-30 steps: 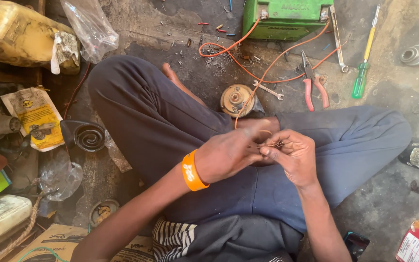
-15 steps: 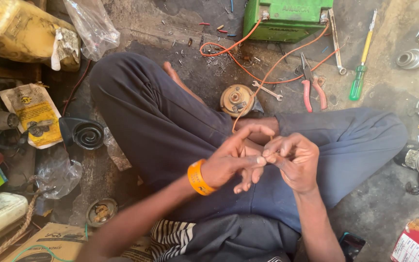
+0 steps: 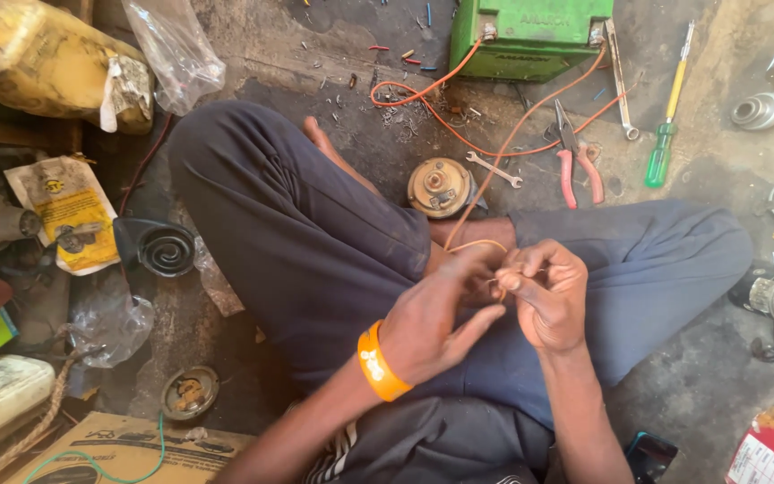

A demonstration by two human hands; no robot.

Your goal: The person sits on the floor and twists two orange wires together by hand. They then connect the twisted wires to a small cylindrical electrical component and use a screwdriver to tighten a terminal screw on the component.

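Note:
I sit cross-legged on the ground in dark blue trousers. My left hand [image 3: 441, 314], with an orange wristband [image 3: 378, 361], and my right hand [image 3: 544, 291] meet over my lap. Both pinch the bare end of a thin orange wire [image 3: 485, 184] between fingertips. The wire runs up past a round brass-coloured horn [image 3: 441, 186] to a green battery [image 3: 530, 36] at the top.
Red-handled pliers [image 3: 577, 161], a small spanner [image 3: 494, 168], and a green-and-yellow screwdriver [image 3: 666, 134] lie on the ground ahead. A black spiral horn [image 3: 159, 246] and plastic bags sit left. Metal parts lie right. A cardboard box [image 3: 118, 453] is at bottom left.
My hands have shifted slightly on the wire end; the left fingers opened a little and now close on the strand again beside the right fingertips.

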